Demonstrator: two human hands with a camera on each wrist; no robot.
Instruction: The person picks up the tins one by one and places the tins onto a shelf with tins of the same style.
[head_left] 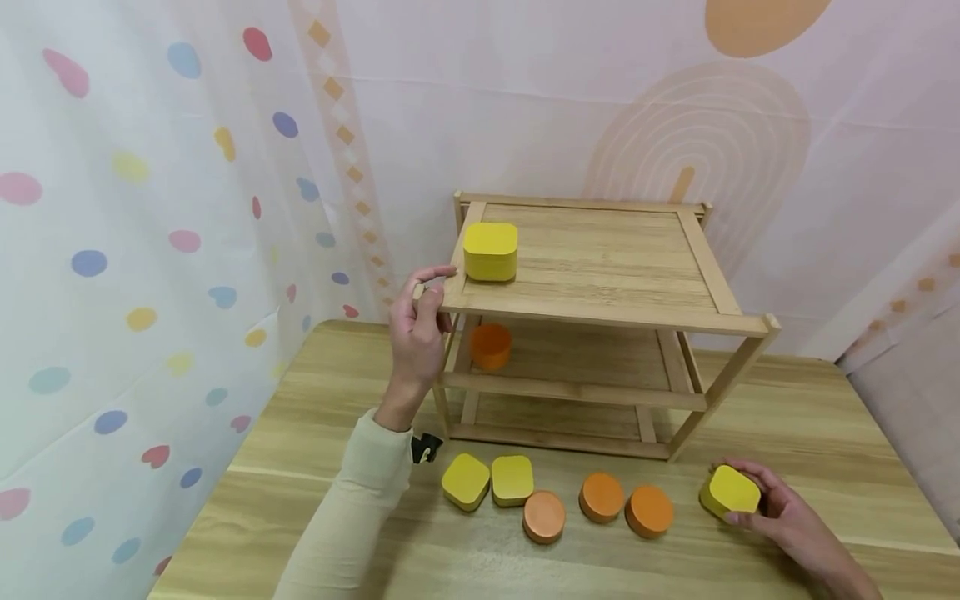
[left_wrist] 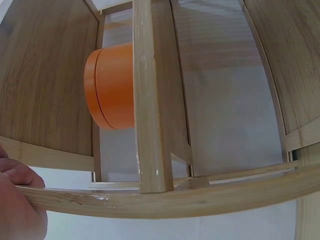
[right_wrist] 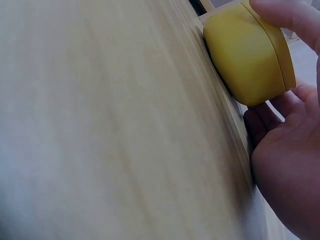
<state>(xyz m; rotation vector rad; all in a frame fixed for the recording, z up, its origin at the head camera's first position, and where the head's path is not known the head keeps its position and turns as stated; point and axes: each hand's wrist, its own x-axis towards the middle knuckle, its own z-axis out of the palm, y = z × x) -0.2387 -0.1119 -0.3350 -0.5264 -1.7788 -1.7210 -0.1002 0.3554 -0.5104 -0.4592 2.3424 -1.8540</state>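
Head view: left hand (head_left: 420, 325) grips wooden rack (head_left: 600, 312) at top front-left corner, beside upper yellow box (head_left: 491, 252). Right hand (head_left: 787, 521) grasps smaller-looking yellow box (head_left: 730, 492) toward tabletop's (head_left: 817, 433) right edge.

Left wrist view: orange box (left_wrist: 114, 85) inside rack, partly behind bar (left_wrist: 147, 100).

Right wrist view: thumb, fingers around yellow box, contact with tabletop unclear.

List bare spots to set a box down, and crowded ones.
Free: top board of the wooden rack, right of the yellow rounded-square box; middle board, right of the orange round box.
Crowded: wooden tabletop before the rack, five boxes; rack's left edge, held by left hand.
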